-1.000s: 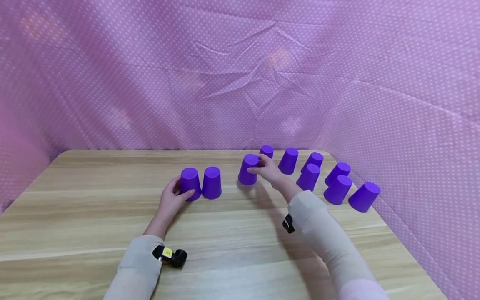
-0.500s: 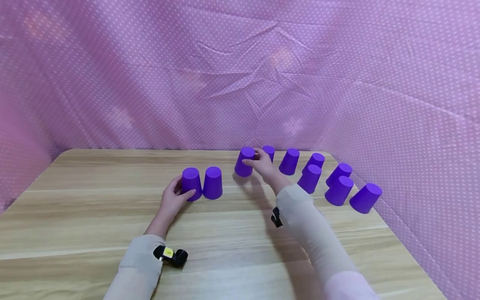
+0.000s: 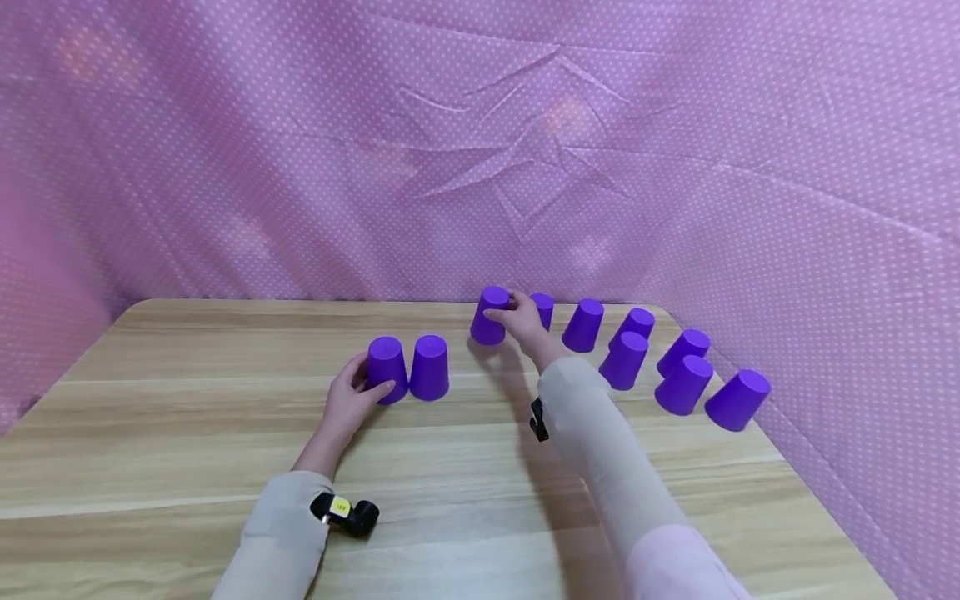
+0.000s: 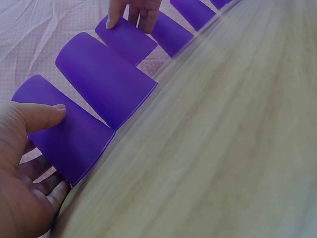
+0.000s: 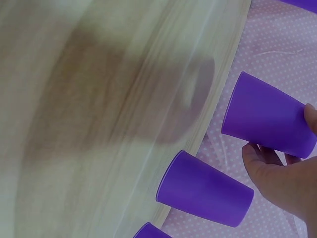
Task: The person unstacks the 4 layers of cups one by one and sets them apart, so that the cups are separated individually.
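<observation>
My left hand (image 3: pixel 348 402) holds an upside-down purple plastic cup (image 3: pixel 385 371) standing on the table, thumb on the near side and fingers behind. In the left wrist view, a second inverted cup (image 4: pixel 106 82) stands right beside it, their lower rims meeting. Farther back, my right hand (image 3: pixel 527 323) grips another inverted purple cup (image 3: pixel 487 322) between thumb and fingers. That cup hangs slightly above the tabletop, its rim apart from the wood in the right wrist view. Just right of the right hand, a further cup (image 3: pixel 543 310) is partly hidden by it.
Several more inverted purple cups, among them a back one (image 3: pixel 583 326) and a front one (image 3: pixel 738 401), stand spread along the right side of the wooden table (image 3: pixel 450 500). A pink dotted cloth (image 3: pixel 480 150) hangs behind the back and right edges.
My right hand has carried its cup toward the back of the table, ending close to the rearmost cup. The left hand keeps its hold in place.
</observation>
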Demonstrator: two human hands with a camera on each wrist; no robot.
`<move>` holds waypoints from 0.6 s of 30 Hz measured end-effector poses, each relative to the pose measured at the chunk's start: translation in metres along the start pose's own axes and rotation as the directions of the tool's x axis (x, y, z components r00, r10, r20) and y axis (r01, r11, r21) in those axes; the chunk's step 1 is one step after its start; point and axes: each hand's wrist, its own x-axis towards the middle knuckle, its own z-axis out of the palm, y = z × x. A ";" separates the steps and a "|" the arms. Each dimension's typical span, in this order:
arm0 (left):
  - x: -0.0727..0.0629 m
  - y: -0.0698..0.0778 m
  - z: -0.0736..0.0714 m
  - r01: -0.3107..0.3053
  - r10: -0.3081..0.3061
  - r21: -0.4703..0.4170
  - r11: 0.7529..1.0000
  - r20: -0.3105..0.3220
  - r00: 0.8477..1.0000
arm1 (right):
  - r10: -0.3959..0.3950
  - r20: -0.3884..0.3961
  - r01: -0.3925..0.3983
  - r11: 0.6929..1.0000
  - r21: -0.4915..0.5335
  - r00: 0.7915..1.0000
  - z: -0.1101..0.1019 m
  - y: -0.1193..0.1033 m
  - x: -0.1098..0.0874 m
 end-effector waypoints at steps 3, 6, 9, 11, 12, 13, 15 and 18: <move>0.000 0.001 -0.001 0.002 -0.002 -0.007 1.000 0.007 1.000 | 0.005 -0.004 -0.005 1.000 0.002 1.000 0.000 0.001 0.005; -0.001 0.000 -0.001 0.000 0.000 -0.008 1.000 0.009 1.000 | 0.023 -0.001 -0.023 1.000 0.008 1.000 0.002 0.001 0.010; -0.001 0.001 -0.001 0.000 0.000 -0.007 1.000 0.006 1.000 | 0.041 0.009 -0.042 0.999 0.024 0.999 0.004 0.000 0.013; 0.000 0.001 -0.001 0.000 0.000 -0.006 1.000 0.003 1.000 | 0.051 0.015 -0.052 0.998 0.027 0.999 0.006 0.000 0.015; 0.000 0.001 -0.001 -0.002 0.002 -0.007 1.000 0.001 1.000 | 0.053 0.018 -0.053 0.998 0.032 0.998 0.007 -0.001 0.014; 0.000 0.001 -0.002 -0.002 0.002 -0.009 1.000 0.000 1.000 | 0.053 0.020 -0.054 0.998 0.035 0.998 0.009 -0.002 0.014; 0.000 0.000 -0.002 -0.004 0.004 -0.011 1.000 -0.003 1.000 | 0.053 0.016 -0.053 0.998 0.020 0.998 0.012 -0.001 0.015; 0.001 0.000 -0.002 -0.008 0.008 -0.012 1.000 -0.010 1.000 | 0.015 0.009 -0.015 1.000 0.023 1.000 0.018 0.010 0.026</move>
